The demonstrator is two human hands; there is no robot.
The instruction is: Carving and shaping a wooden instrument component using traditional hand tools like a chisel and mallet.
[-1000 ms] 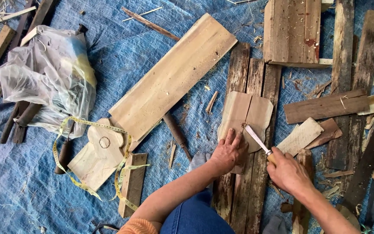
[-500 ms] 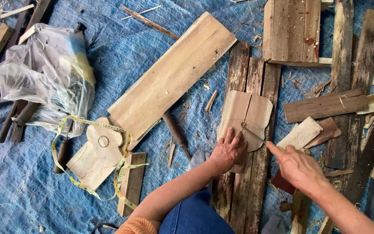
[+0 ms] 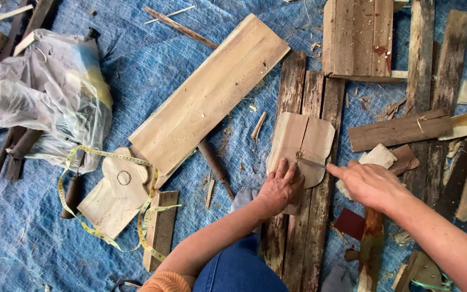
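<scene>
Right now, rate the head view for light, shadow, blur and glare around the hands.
Head view: soft, even daylight with faint shadows beside the long pale board; the left hand and the shaped wooden piece look sharp; the right hand and its thin blade are slightly soft; mild sheen on the clear plastic bag, no harsh glare.

The shaped wooden piece [image 3: 301,143] is pale tan and thin, with rounded corners and a seam down its middle. It lies flat across weathered dark planks [image 3: 304,216] on the blue tarp. A slim blade [image 3: 310,161] rests across its lower part, angled slightly, its handle hidden in the right hand.
</scene>
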